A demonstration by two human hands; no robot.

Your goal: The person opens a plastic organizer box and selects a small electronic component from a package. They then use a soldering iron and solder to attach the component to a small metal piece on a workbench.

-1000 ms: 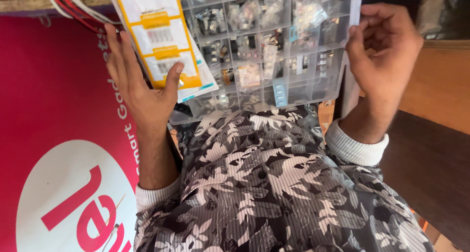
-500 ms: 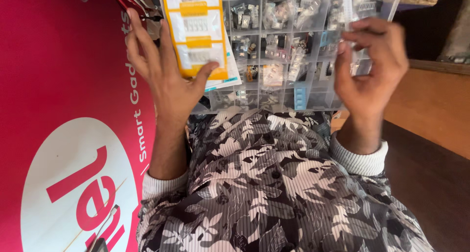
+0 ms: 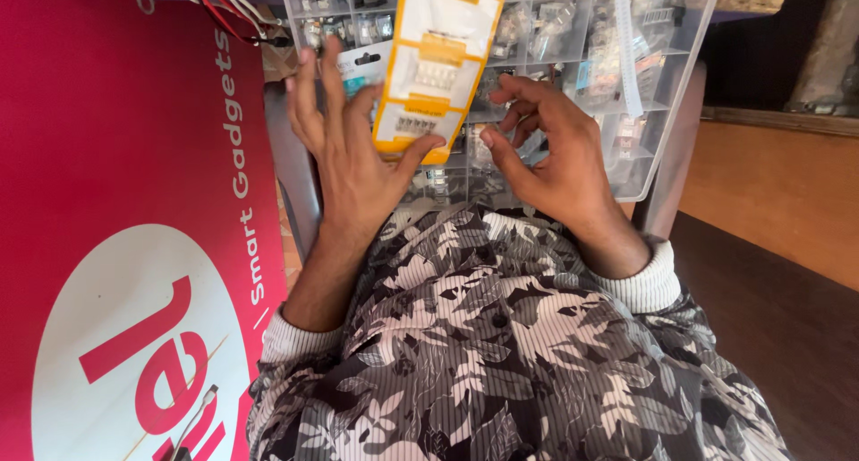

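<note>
A clear plastic organizer box (image 3: 662,130) rests on the person's lap and carries the things. Its many small compartments hold little parts in clear bags. A yellow and white card pack (image 3: 436,63) lies directly on the box, toward its left half, with a pale blue-and-white packet (image 3: 358,67) tucked under the pack's left edge.

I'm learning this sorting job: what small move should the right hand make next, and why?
Probably close the right hand onto the yellow packet's lower edge. The left hand holds it only by thumb and fingers over the clear compartment box, and the right thumb sits just beside it.
</note>
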